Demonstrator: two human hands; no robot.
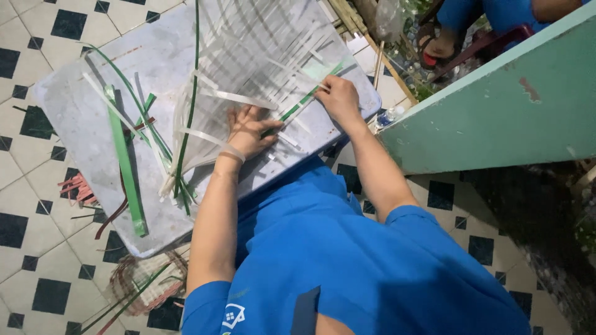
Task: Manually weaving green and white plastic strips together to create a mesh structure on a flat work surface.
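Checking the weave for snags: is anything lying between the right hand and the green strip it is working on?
Nothing visible does. The right hand already rests on the green strip, fingers on its upper end. The left hand presses the white woven mat beside the strip's lower end.

clear plastic bottle — blue label — beside the table's edge

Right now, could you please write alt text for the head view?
A person's left hand presses flat on a mat of woven white strips while the right hand holds a green strip, over a grey board on a tiled floor.
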